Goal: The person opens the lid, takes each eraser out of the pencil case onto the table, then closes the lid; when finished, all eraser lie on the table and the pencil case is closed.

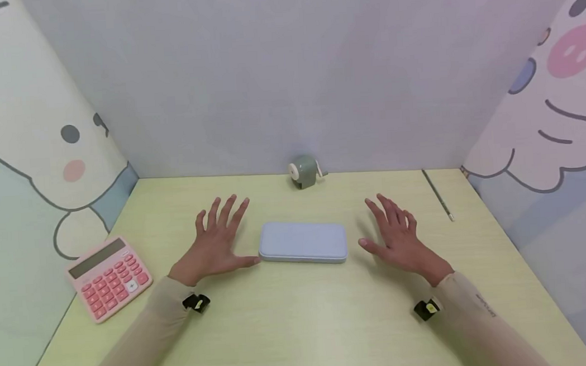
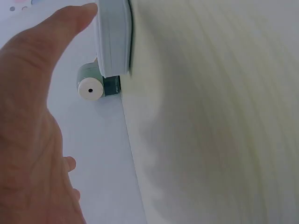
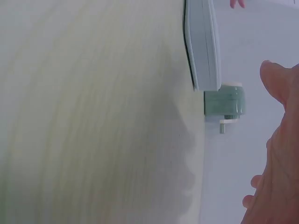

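A pale lavender-blue, flat rectangular case (image 1: 303,242) with rounded corners lies closed on the table, between the two hands. My left hand (image 1: 215,241) is spread to its left, the thumb tip right at the case's left end in the head view. To the right, my right hand (image 1: 396,237) hovers with fingers loosely spread, apart from the case and casting a shadow on the table. Neither hand holds anything. Behind the case stands a green hand-crank pencil sharpener (image 1: 304,171), its crank on the right; the left wrist view shows its round white front (image 2: 90,88).
A pink calculator (image 1: 109,279) lies at the left edge of the pale wood-grain table (image 1: 301,322). Toward the back right is a thin dark green pencil (image 1: 439,196). Fabric-like walls (image 1: 287,82) with cartoon animals enclose the back and sides.
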Motion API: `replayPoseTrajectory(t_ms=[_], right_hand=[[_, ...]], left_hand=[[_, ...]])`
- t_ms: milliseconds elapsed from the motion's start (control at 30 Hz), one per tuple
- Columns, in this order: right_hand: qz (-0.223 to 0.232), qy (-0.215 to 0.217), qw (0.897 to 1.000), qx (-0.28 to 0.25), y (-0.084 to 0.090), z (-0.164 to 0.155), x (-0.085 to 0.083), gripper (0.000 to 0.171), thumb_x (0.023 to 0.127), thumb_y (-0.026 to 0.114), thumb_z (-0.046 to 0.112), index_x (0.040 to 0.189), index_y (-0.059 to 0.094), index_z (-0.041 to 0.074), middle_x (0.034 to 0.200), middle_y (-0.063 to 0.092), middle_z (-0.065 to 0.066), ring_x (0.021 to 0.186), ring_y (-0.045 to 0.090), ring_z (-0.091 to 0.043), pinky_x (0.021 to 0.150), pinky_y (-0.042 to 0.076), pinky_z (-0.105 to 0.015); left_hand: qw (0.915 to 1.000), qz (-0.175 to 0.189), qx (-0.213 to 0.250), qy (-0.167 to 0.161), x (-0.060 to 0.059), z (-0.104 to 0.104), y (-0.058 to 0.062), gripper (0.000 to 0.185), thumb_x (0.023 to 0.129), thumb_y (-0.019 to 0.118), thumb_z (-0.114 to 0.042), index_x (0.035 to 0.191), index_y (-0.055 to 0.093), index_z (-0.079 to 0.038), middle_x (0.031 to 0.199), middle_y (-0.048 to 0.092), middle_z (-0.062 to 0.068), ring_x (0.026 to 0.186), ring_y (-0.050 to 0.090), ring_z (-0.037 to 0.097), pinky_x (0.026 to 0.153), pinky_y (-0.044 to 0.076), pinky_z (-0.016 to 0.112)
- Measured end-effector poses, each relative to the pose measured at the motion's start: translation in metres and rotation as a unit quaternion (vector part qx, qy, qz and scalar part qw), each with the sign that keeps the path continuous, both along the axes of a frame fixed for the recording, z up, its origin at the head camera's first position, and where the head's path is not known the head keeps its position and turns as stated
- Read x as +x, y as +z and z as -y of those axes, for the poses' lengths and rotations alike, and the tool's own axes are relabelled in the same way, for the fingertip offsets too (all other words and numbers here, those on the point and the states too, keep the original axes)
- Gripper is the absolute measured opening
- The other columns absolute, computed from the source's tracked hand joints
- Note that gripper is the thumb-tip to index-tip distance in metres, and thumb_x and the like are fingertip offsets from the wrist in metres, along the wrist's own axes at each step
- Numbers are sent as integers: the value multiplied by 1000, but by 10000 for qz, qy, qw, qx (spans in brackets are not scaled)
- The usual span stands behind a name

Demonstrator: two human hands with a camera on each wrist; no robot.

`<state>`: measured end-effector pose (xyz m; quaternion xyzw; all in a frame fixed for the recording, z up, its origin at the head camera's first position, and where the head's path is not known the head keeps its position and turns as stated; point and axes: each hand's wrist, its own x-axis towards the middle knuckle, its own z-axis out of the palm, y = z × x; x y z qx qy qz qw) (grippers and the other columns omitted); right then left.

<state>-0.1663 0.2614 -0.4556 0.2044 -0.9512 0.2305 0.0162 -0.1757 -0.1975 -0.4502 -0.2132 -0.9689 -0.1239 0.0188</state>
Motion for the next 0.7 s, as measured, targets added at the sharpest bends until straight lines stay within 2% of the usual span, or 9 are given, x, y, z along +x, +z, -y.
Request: replayPoseTrajectory(t_ms=[167, 367, 533, 700], right_hand=[[365, 250, 9980, -445, -4, 19, 3, 108, 93, 78, 48, 173, 11, 21, 180, 7, -19, 160, 17, -52, 115, 15, -79], [438, 694, 9926, -899, -8, 42, 4, 113, 88, 86, 40, 172, 14, 15, 176, 20, -19, 156, 25, -50, 116, 22, -77], [380, 860, 9885, -1181, -9, 57, 4, 105, 89, 87, 35, 169, 24, 11, 172, 32, -15, 150, 36, -41, 119, 30, -67], [410, 839, 9889, -1158, -13, 68, 4, 100, 88, 87, 38, 167, 31, 13, 169, 38, -14, 149, 38, -38, 118, 37, -65]], left_hand=[[9959, 402, 808, -104, 1, -15, -1, 135, 79, 81, -70, 174, -6, -31, 181, 5, 13, 165, 2, 49, 119, 9, 75], [9799, 844, 1766, -379, 0, -36, -6, 131, 82, 82, -60, 174, -6, -29, 182, 8, 11, 167, 10, 44, 122, 14, 77], [9697, 1106, 2079, -649, -4, -50, -14, 128, 84, 83, -54, 174, -5, -28, 182, 9, 9, 165, 19, 43, 122, 22, 78], [9594, 1392, 2334, -750, -5, -57, -22, 129, 84, 86, -46, 174, -5, -33, 181, 12, 8, 165, 20, 39, 127, 21, 72]])
